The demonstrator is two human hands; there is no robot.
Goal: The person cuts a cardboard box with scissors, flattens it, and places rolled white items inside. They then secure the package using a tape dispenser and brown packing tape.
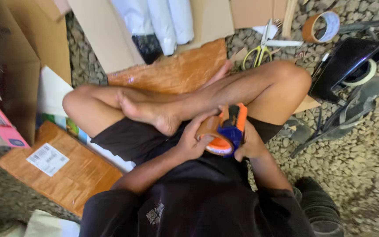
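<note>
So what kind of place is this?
Probably a home packing spot on a pebbled floor. The hands hold a tape dispenser, a taped parcel lies nearby, and scissors and a tape roll sit beside flat cardboard.

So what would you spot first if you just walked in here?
Probably the bright orange and blue tape dispenser in the middle, held by the left hand and the right hand over crossed legs. Next, the yellow-handled scissors at the top, beside a roll of brown tape.
</note>
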